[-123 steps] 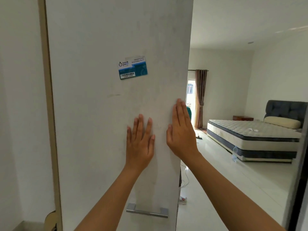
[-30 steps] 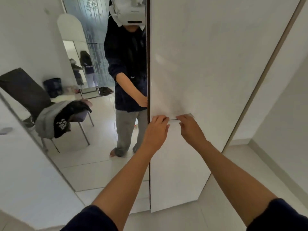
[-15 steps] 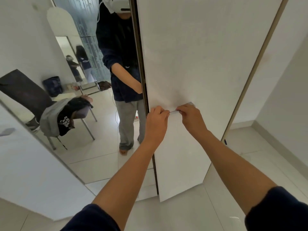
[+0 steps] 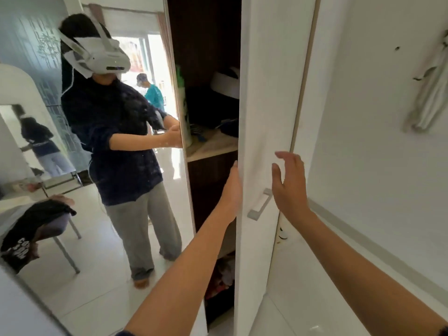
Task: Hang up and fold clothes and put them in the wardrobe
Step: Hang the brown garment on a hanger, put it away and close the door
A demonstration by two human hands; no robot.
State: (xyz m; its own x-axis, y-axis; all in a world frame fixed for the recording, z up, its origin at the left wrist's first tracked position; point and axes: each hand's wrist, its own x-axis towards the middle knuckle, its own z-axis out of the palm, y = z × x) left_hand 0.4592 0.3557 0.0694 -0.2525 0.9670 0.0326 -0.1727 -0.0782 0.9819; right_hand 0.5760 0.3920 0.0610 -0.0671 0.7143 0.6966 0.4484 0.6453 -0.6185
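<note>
The tall white wardrobe door [image 4: 266, 93] stands between both wide, empty grips: left hand [image 4: 232, 190] touching its free edge, right hand [image 4: 289, 187] nearer its upright metal handle [image 4: 260, 203].

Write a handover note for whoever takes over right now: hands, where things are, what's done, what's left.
Left hand: open, fingers straight along the free edge of the white door.
Right hand: open, holds nothing, in front of the door's outer face just above the handle; contact unclear.
Things: the wardrobe is partly open. Dark items sit on the shelf and a heap of clothes lies at the bottom. The mirror reflects garments draped on a chair.
Done: door ajar.
Left: probably swing the door wide, then fetch, hang, fold and stow the clothes. Neither hand holds a garment.
</note>
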